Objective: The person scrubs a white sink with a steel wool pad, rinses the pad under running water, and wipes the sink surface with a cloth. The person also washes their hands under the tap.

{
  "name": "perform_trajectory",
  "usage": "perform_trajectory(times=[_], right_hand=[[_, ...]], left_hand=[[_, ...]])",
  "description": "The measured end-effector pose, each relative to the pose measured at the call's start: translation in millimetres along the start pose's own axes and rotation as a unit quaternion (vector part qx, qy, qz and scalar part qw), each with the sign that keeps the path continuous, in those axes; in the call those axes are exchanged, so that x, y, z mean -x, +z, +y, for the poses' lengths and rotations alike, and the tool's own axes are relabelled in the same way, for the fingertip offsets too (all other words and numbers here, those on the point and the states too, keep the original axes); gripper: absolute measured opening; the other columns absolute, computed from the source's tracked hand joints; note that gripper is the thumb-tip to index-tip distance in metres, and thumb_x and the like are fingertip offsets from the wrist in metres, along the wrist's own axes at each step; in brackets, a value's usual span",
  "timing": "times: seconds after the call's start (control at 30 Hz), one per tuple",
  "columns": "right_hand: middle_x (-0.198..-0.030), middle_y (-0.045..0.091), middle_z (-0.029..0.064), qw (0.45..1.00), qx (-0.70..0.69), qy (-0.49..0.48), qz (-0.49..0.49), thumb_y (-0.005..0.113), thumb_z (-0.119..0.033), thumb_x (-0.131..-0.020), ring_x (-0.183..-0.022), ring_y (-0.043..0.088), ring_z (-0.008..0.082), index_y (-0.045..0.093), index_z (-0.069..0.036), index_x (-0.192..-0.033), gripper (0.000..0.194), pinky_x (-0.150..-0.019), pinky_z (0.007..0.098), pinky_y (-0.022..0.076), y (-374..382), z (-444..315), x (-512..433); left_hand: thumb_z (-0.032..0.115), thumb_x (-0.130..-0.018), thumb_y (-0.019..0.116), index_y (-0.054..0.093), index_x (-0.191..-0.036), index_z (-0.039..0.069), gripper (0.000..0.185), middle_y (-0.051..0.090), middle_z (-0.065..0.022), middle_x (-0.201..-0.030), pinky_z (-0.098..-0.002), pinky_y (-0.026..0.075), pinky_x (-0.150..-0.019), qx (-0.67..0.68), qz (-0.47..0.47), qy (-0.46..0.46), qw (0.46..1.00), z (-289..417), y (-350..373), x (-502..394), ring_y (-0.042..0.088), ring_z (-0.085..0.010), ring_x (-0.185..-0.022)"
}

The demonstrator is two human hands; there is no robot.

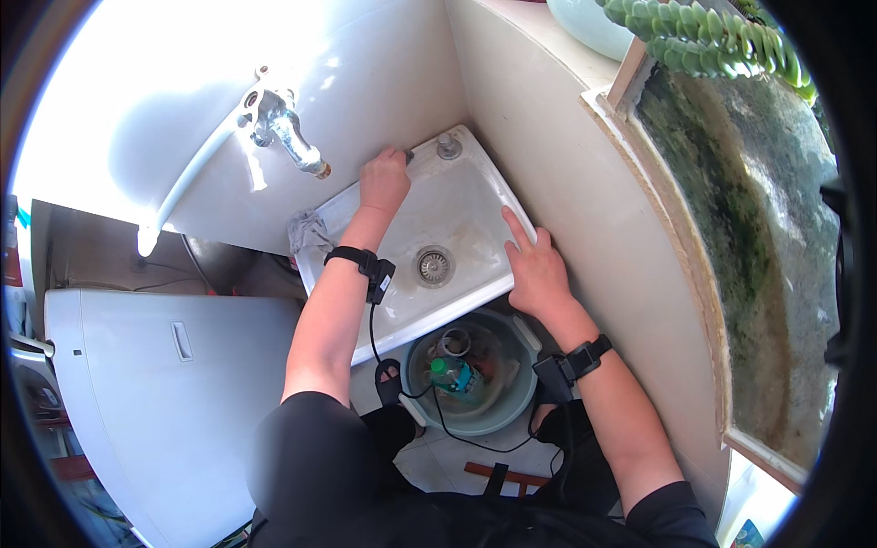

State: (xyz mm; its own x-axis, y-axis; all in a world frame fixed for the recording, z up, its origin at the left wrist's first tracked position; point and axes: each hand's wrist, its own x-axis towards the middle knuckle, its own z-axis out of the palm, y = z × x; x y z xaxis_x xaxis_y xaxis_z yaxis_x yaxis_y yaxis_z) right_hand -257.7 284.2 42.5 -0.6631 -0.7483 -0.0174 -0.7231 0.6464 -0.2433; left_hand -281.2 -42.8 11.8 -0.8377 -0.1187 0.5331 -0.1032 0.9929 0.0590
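A white ceramic sink (473, 198) stands in the wall corner, with a metal strainer drain (434, 267) in its floor. My left hand (385, 179) is closed at the back rim, and a small dark object (410, 156) pokes out beside its fingers; what it is cannot be made out. To the right, my right hand (540, 270) grips the side rim, its index finger stretched along the inner edge and other fingers on the outside. A grey cloth (310, 231) lies over the left corner of the sink. A metal knob fitting (449, 146) sits at the back right corner.
A chrome tap (291, 133) juts from the left wall, with a white hose (188, 181) beside it. Below the sink, a basin (473, 428) holds a green-capped plastic bottle (455, 378). A white appliance (178, 404) stands left; cables hang from both wrist straps.
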Motion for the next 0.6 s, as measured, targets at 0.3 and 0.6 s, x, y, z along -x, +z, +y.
perform_trajectory(times=[0.3, 0.6], right_hand=[[-0.167, 0.022, 0.0039, 1.000, 0.008, 0.009, -0.010, 0.072, -0.001, -0.067, -0.110, 0.052, 0.0348, 0.070, 0.004, -0.100, 0.034, -0.087, 0.0377, 0.0568, -3, -3, -1], [-0.168, 0.020, 0.0033, 1.000, 0.018, 0.010, -0.014, 0.072, -0.002, -0.068, -0.112, 0.051, 0.0346, 0.070, 0.005, -0.104, 0.036, -0.088, 0.0382, 0.0567, 2, -1, -2]], left_hand=[[0.000, -0.071, 0.063, 0.066, -0.072, 0.004, 0.005, 0.067, -0.0138, -0.086, -0.0459, 0.058, -0.065, 0.021, 0.023, 0.004, 1.000, 38, 35, -46, 0.070, -0.0356, -0.074], [0.002, -0.071, 0.065, 0.071, -0.074, 0.005, 0.007, 0.067, -0.0140, -0.086, -0.0462, 0.058, -0.066, -0.003, -0.044, 0.025, 0.999, -5, -4, 9, 0.070, -0.0343, -0.073]])
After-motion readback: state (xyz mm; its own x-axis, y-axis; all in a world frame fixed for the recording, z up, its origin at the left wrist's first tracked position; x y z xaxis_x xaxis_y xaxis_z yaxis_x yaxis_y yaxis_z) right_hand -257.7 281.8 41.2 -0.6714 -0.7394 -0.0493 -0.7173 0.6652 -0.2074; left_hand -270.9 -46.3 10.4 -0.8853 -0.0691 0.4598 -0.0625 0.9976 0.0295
